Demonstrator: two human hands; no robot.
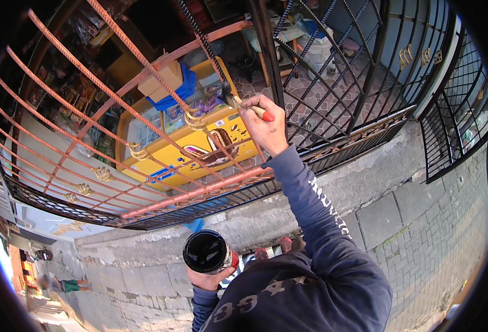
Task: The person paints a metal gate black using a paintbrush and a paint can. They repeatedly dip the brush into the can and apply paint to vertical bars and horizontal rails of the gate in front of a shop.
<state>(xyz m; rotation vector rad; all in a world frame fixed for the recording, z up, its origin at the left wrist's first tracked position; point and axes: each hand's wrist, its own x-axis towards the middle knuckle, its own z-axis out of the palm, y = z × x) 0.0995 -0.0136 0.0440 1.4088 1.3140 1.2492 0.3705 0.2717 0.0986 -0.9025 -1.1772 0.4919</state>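
My right hand [267,128] is closed around a paintbrush [236,102] with a pale handle and a red end. The dark bristles meet a twisted metal bar [213,62] of the window grille. Above the brush, this bar is partly black; the neighbouring bars [67,56] are reddish-brown. Low in front of my body, my left hand [206,280] grips a paint can [205,252] holding glossy black paint. Its fingers wrap the can's side and are partly hidden by it.
Gold-coloured ornaments [194,119] sit on the bars. Behind the grille stands a yellow chest freezer [199,152] bearing a cardboard box [161,78]. To the right is a black lattice gate [332,72]. A concrete ledge [360,160] runs below; a person [71,285] is far left.
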